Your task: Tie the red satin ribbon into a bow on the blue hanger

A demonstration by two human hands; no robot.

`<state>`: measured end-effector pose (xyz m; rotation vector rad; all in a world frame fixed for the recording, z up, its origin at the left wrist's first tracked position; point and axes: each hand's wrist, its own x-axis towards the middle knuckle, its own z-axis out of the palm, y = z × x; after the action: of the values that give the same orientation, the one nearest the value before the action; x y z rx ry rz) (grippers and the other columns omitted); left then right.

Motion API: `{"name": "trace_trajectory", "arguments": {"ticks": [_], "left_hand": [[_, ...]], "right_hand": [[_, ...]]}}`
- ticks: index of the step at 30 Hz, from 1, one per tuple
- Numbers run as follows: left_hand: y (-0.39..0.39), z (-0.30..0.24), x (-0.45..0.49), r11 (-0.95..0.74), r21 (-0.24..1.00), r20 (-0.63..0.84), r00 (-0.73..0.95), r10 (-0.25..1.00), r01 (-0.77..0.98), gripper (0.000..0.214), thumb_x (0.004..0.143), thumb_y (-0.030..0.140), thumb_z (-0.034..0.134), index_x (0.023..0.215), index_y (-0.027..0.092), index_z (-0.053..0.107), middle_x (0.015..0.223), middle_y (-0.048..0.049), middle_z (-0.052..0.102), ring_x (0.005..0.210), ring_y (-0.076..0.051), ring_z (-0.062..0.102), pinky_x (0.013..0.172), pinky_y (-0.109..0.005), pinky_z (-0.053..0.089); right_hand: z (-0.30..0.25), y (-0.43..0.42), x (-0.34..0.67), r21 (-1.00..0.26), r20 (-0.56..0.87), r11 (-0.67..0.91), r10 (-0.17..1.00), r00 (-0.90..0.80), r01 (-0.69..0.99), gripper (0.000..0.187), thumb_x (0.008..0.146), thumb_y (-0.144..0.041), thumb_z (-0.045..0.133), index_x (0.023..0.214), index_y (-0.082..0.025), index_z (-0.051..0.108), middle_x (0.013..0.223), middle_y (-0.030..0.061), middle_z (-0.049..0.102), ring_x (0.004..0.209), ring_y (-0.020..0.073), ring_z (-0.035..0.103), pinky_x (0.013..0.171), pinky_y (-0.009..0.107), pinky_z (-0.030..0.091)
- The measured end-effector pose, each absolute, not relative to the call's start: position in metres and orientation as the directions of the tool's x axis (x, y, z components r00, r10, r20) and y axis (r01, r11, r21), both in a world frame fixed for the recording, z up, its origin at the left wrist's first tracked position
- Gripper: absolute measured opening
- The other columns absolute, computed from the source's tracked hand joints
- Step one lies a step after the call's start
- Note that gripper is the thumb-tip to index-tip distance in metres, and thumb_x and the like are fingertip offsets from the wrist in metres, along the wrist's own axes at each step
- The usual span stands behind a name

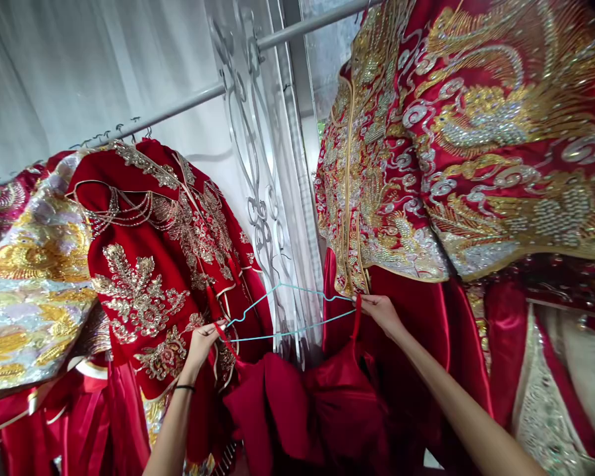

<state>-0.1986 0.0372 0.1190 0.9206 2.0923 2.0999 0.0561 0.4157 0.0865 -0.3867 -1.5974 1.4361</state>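
A thin light-blue wire hanger [293, 329] stretches between my two hands. From it hangs a red dress [292, 410] with narrow shoulder straps. My left hand [205, 340] pinches one strap at the hanger's left end. At the other end, the fingers of my right hand [379, 312] close on the second strap and the hanger tip. The hanger's hook is too faint against the white metal to make out clearly. The lower part of the dress runs out of view at the bottom.
A grey rail [188, 102] crosses behind, holding several garments. On the left hangs a red embroidered jacket [163, 264] beside a pale gold one [39, 277]. At right is a red jacket with gold beading [496, 145]. A white scrollwork metal post [260, 198] stands between them.
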Motion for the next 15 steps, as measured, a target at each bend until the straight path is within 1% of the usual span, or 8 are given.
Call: {"name": "trace_trajectory", "arguments": {"ticks": [2, 4, 6, 8, 11, 13, 15], "left_hand": [[0.04, 0.125, -0.195, -0.068, 0.918, 0.377, -0.807, 0.454, 0.39, 0.04, 0.043, 0.037, 0.08, 0.075, 0.013, 0.073, 0.073, -0.0076, 0.073, 0.076, -0.024, 0.065, 0.082, -0.038, 0.048], [0.042, 0.133, -0.191, -0.048, 0.916, 0.37, -0.79, 0.489, 0.399, 0.039, 0.045, 0.036, 0.079, 0.075, 0.013, 0.072, 0.073, -0.0071, 0.073, 0.074, -0.023, 0.065, 0.08, -0.037, 0.048], [0.044, 0.143, -0.187, -0.028, 0.913, 0.357, -0.765, 0.537, 0.406, 0.038, 0.047, 0.036, 0.078, 0.077, 0.013, 0.072, 0.072, -0.0071, 0.073, 0.072, -0.021, 0.065, 0.079, -0.036, 0.049], [0.048, 0.153, -0.182, 0.0, 0.904, 0.347, -0.731, 0.588, 0.428, 0.037, 0.05, 0.037, 0.077, 0.078, 0.013, 0.072, 0.072, -0.0081, 0.072, 0.07, -0.021, 0.065, 0.077, -0.035, 0.049], [0.055, 0.163, -0.173, 0.052, 0.882, 0.328, -0.691, 0.644, 0.468, 0.036, 0.051, 0.036, 0.076, 0.078, 0.012, 0.072, 0.069, -0.0084, 0.072, 0.066, -0.019, 0.064, 0.07, -0.033, 0.049], [0.059, 0.165, -0.17, 0.059, 0.881, 0.311, -0.669, 0.675, 0.469, 0.034, 0.051, 0.034, 0.076, 0.077, 0.012, 0.072, 0.066, -0.007, 0.071, 0.063, -0.018, 0.063, 0.069, -0.031, 0.049], [0.064, 0.163, -0.17, 0.052, 0.888, 0.29, -0.644, 0.708, 0.457, 0.031, 0.051, 0.033, 0.076, 0.073, 0.013, 0.072, 0.062, -0.0052, 0.07, 0.06, -0.017, 0.062, 0.068, -0.031, 0.049]], "right_hand": [[0.094, 0.413, 0.054, -0.907, 0.41, 0.265, 0.732, -0.544, -0.327, 0.048, 0.049, -0.054, 0.071, 0.074, -0.013, 0.073, 0.062, 0.0053, 0.07, 0.059, 0.0232, 0.064, 0.06, 0.036, 0.052], [0.103, 0.409, 0.053, -0.897, 0.437, 0.299, 0.716, -0.544, -0.326, 0.044, 0.048, -0.053, 0.072, 0.071, -0.015, 0.073, 0.066, 0.0062, 0.071, 0.063, 0.0245, 0.065, 0.065, 0.037, 0.052], [0.114, 0.403, 0.052, -0.883, 0.469, 0.336, 0.666, -0.58, -0.327, 0.04, 0.05, -0.052, 0.072, 0.069, -0.016, 0.072, 0.068, 0.0067, 0.072, 0.068, 0.0254, 0.065, 0.07, 0.038, 0.051], [0.125, 0.397, 0.051, -0.877, 0.478, 0.363, 0.588, -0.653, -0.315, 0.037, 0.053, -0.052, 0.071, 0.067, -0.017, 0.072, 0.067, 0.0064, 0.071, 0.07, 0.0253, 0.065, 0.071, 0.037, 0.051], [0.135, 0.386, 0.046, -0.862, 0.476, 0.426, 0.496, -0.726, -0.274, 0.036, 0.057, -0.051, 0.068, 0.069, -0.017, 0.072, 0.062, 0.0043, 0.07, 0.063, 0.0214, 0.063, 0.061, 0.032, 0.05], [0.136, 0.38, 0.044, -0.85, 0.475, 0.466, 0.477, -0.74, -0.245, 0.036, 0.061, -0.049, 0.064, 0.071, -0.015, 0.072, 0.057, 0.002, 0.067, 0.055, 0.0171, 0.058, 0.052, 0.028, 0.044], [0.134, 0.376, 0.043, -0.834, 0.487, 0.499, 0.462, -0.741, -0.236, 0.034, 0.065, -0.046, 0.061, 0.068, -0.014, 0.071, 0.052, 0.0002, 0.063, 0.049, 0.0138, 0.052, 0.048, 0.026, 0.039]]}}
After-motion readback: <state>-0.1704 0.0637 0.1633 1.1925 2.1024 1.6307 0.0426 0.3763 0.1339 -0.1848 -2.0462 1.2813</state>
